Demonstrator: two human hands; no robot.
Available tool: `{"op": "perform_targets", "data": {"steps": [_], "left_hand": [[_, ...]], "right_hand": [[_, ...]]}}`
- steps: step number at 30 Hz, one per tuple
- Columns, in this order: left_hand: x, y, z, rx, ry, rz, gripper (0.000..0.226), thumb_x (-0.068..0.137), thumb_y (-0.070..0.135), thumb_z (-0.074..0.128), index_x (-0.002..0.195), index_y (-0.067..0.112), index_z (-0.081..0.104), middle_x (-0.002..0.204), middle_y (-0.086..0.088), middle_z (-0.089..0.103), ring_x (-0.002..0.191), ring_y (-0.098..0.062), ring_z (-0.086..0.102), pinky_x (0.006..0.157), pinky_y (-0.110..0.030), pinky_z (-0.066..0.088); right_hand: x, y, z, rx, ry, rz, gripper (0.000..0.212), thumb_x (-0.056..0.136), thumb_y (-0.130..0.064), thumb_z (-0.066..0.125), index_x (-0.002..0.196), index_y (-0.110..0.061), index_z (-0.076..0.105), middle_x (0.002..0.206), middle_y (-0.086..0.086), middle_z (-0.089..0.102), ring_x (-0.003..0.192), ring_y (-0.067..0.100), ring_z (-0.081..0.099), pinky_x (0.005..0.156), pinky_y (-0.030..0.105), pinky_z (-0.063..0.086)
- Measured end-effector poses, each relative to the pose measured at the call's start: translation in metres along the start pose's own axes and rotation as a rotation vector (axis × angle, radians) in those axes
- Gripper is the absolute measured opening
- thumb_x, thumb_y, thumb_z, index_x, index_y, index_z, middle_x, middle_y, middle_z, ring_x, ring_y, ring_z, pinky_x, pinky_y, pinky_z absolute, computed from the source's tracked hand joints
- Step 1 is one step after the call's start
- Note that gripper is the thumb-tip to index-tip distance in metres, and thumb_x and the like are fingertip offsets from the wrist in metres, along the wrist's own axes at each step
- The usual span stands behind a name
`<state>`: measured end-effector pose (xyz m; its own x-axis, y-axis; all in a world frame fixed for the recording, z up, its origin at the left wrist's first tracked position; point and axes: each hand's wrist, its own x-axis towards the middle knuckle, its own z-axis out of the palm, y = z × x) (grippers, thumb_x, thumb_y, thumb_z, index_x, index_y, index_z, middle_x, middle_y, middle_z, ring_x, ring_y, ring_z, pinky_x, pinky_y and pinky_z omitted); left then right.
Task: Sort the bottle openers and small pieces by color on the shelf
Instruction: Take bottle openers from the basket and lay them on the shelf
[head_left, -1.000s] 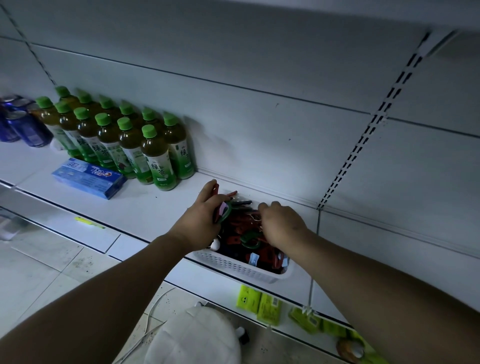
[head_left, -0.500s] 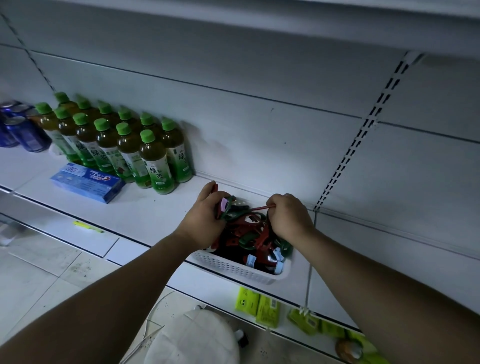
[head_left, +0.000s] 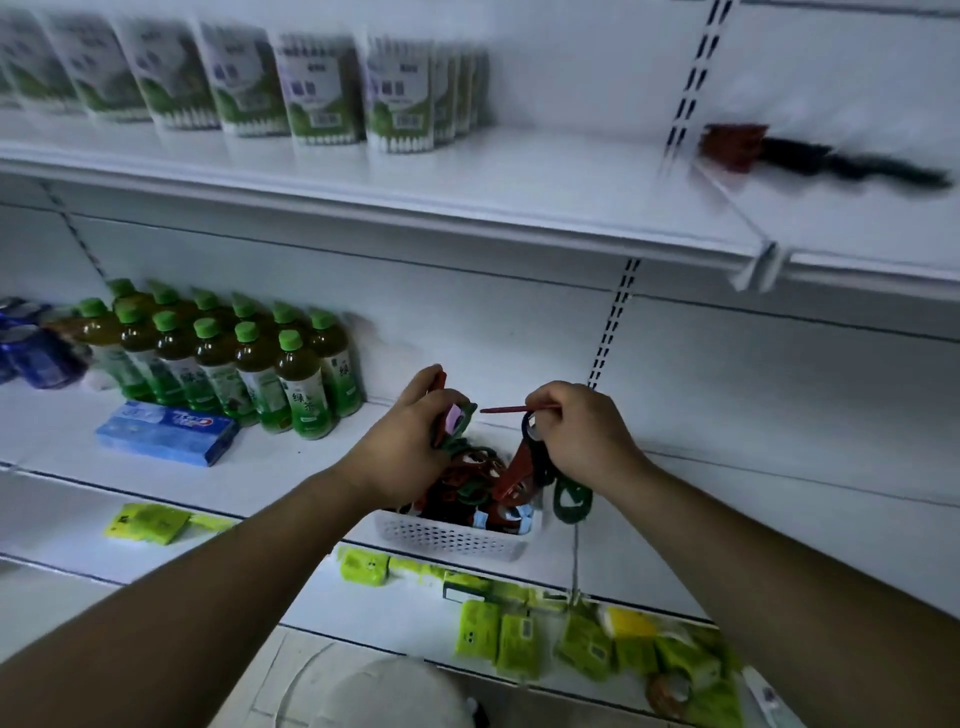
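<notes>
A white perforated basket (head_left: 457, 535) sits on the middle shelf, filled with red, green and dark bottle openers (head_left: 475, 480). My left hand (head_left: 410, 441) is closed on several openers above the basket's left side; green ones and a pink tag poke out of the fist. My right hand (head_left: 576, 431) grips a bunch of openers lifted over the basket's right end: a red opener (head_left: 514, 473) hangs down, a green opener (head_left: 571, 501) dangles lower, and a thin red piece sticks out to the left.
Green-capped tea bottles (head_left: 249, 364) and a blue toothpaste box (head_left: 166, 434) stand left of the basket, with blue cans at the far left. The upper shelf (head_left: 467, 192) holds packets and a dark brush (head_left: 810, 156). Yellow-green packs (head_left: 519, 639) lie on the lower shelf.
My right hand has risen out of the basket with a bunch of openers. My left hand has lifted slightly. The camera has tilted up and shows the upper shelf.
</notes>
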<state>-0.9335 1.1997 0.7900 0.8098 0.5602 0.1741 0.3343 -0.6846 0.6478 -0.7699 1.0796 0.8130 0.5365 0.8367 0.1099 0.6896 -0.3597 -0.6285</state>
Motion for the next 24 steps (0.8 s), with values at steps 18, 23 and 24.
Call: {"op": "perform_targets", "data": {"steps": [18,23,24], "left_hand": [[-0.036,0.282,-0.068,-0.108,-0.104,0.51,0.046,0.084,0.004,0.059,0.111,0.039,0.046,0.149,0.01,0.029,0.133,-0.005,0.035,0.087,-0.007,0.029],[0.003,0.341,-0.059,-0.005,-0.03,0.604,0.028,0.088,0.005,0.054,0.114,0.013,0.057,0.094,0.018,0.038,0.079,0.003,0.044,0.069,-0.003,0.035],[0.012,0.349,-0.055,0.024,-0.008,0.614,0.025,0.089,0.008,0.053,0.113,0.013,0.058,0.099,0.012,0.042,0.082,-0.005,0.048,0.07,-0.008,0.037]], "right_hand": [[-0.187,-0.059,-0.254,-0.035,0.487,0.114,0.025,0.089,-0.01,0.051,0.095,-0.029,0.066,0.096,-0.009,0.063,0.086,0.008,0.057,0.066,0.014,0.041],[-0.179,-0.032,-0.319,-0.03,0.594,0.104,0.026,0.088,-0.008,0.05,0.098,-0.025,0.068,0.087,-0.014,0.058,0.081,0.006,0.055,0.064,0.016,0.041],[-0.174,-0.023,-0.329,-0.022,0.6,0.108,0.027,0.088,-0.007,0.05,0.099,-0.023,0.068,0.087,-0.013,0.058,0.083,0.008,0.055,0.064,0.016,0.041]]}}
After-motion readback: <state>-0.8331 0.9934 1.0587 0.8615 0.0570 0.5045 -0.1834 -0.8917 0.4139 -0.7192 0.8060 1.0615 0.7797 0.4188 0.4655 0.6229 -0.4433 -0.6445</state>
